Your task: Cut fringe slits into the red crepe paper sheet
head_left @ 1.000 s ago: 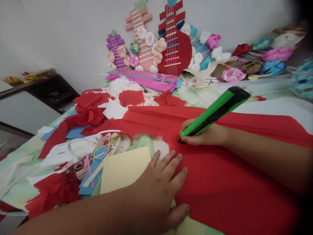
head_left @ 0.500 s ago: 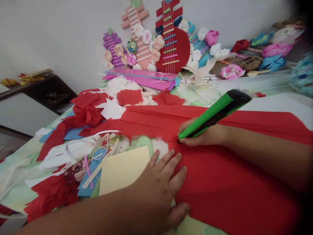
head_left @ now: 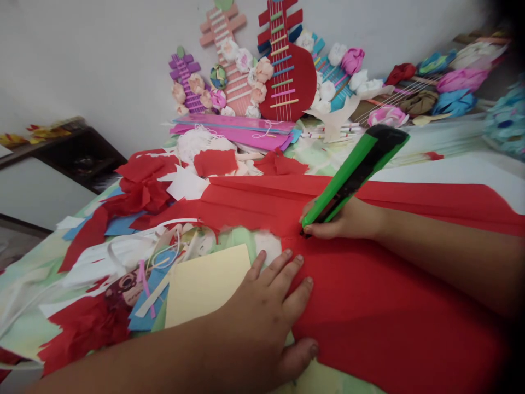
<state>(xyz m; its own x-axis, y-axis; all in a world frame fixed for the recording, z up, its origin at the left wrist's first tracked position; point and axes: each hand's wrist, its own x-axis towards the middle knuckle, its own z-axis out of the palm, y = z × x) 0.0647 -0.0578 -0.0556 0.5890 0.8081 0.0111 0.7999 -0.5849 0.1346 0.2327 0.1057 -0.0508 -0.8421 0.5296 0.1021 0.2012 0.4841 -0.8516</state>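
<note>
A large red sheet of paper (head_left: 389, 306) covers the right half of the table, its near-left edge rough and cut away. My right hand (head_left: 342, 219) is closed round a green and black utility knife (head_left: 353, 178). The knife leans up to the right, its lower tip at the red sheet near the end of the ragged edge; the fingers partly hide the tip. Spread flat, my left hand (head_left: 273, 306) presses on the sheet's left edge, just below the knife. A cream-coloured card (head_left: 207, 284) lies beside that hand, partly under the wrist.
Crumpled red paper scraps (head_left: 143, 180), blue card pieces (head_left: 147, 301) and white strips litter the left side. Along the wall stand paper instruments, among them a red one (head_left: 301, 82), with paper flowers (head_left: 353, 60). Purple sheets (head_left: 238, 134) lie before them. A dark shelf (head_left: 88, 158) is at far left.
The utility knife has tilted more upright in my right hand, its tip staying at almost the same spot. My left hand stays flat. The whole view has shifted slightly.
</note>
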